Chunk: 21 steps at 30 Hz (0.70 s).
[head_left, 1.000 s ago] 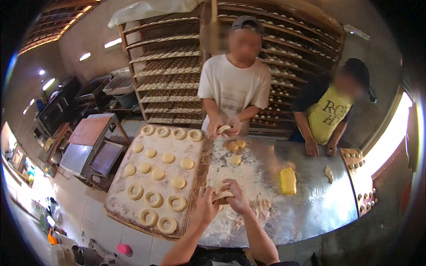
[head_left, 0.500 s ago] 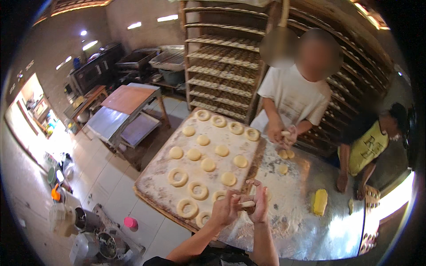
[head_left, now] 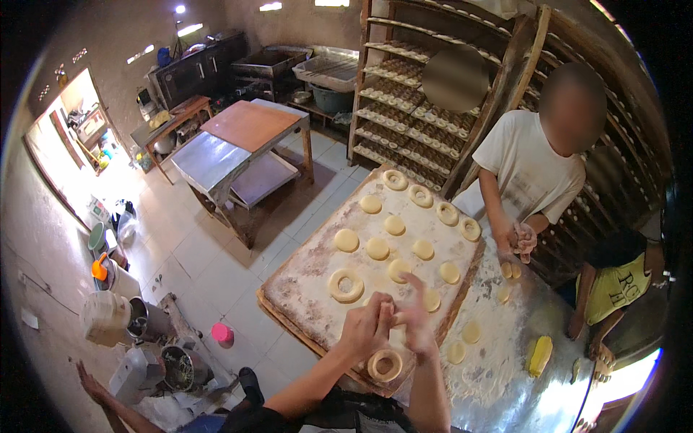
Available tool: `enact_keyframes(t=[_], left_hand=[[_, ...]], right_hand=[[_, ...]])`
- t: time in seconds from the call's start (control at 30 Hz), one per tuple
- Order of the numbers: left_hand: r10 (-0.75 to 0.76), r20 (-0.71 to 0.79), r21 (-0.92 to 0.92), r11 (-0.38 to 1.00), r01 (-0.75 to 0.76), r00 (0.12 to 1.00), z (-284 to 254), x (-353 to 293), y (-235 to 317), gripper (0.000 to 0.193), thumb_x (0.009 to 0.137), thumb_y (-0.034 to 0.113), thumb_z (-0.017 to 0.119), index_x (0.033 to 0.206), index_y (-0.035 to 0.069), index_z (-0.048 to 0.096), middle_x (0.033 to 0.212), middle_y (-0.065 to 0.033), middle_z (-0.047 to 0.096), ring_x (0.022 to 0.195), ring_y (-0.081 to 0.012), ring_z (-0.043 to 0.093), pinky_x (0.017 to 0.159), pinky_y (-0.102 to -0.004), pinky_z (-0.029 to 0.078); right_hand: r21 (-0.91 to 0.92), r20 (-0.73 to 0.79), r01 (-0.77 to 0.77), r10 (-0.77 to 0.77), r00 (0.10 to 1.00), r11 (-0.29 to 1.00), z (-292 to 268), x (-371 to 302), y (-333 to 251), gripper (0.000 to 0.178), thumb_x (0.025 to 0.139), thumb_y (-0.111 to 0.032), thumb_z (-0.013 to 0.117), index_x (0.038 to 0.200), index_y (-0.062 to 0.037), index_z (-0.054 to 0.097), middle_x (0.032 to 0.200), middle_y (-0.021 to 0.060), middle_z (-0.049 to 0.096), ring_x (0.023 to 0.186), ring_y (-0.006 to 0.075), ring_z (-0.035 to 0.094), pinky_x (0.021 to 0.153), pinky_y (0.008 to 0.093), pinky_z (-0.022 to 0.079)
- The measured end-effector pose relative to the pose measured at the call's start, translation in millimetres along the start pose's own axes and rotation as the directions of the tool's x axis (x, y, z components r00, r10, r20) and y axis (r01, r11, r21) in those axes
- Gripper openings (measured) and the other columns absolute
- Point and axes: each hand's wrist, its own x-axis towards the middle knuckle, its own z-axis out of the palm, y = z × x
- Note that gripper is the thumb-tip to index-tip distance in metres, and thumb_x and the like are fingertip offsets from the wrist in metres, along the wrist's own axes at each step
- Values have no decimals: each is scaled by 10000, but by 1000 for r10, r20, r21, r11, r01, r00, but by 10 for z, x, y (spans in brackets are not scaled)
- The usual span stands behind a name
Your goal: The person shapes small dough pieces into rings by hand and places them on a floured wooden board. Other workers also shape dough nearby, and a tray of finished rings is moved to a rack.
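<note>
Over the near part of a floured board (head_left: pixel 296 292), my left hand (head_left: pixel 368 328) is closed with its fingertips around a small pale piece of dough, mostly hidden. Facing it, my right hand (head_left: pixel 419 321) is blurred, its fingers stretched upward and apart, the palm turned toward the left hand. Just below the hands lies a dough ring (head_left: pixel 385 366), and a bigger ring (head_left: pixel 346 285) sits to their upper left. Several flat dough discs (head_left: pixel 377 248) cover the middle of the board. More rings (head_left: pixel 421 195) line its far edge.
Across the metal table (head_left: pixel 498 361), a co-worker's hands (head_left: pixel 521 242) work dough. A yellow block (head_left: pixel 539 356) rests on the table. Another person's hand (head_left: pixel 90 382) shows at lower left. Racks of trays (head_left: pixel 411 108) stand behind; a pink container (head_left: pixel 222 333) is on the floor.
The view has swung left, so the board appears farther right. My right hand's fingers have stretched upward and blurred. Another person's arm and foot have come into view at lower left.
</note>
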Motion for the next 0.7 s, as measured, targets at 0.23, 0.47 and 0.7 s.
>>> enact_keyframes(t=[0.23,0.47,0.7], left_hand=[[-15,-44,132,991,21,999,-329,136,-115,264,1081,313,409,1121,87,541,656,-150,656,614,-366,683,558,-431,528],[-124,-18,156,980,125,992,-517,122,-144,298,1083,338,384,1176,83,507,664,-174,638,630,-422,663,554,-468,496],[-392,-87,242,884,401,916,-763,217,-244,454,1073,368,394,1318,-13,438,1021,-303,629,924,-470,650,817,-497,515]], right_hand=[[-99,143,298,-283,949,949,150,344,196,450,956,-357,546,1270,-34,531,1047,126,626,731,170,595,734,279,478],[109,109,-136,124,986,985,287,472,184,596,1003,-430,463,1452,-48,372,1203,109,583,953,168,566,880,292,447],[-193,195,-56,94,976,980,685,716,263,795,996,-666,393,1489,-45,334,1439,221,474,1393,330,411,1161,429,293]])
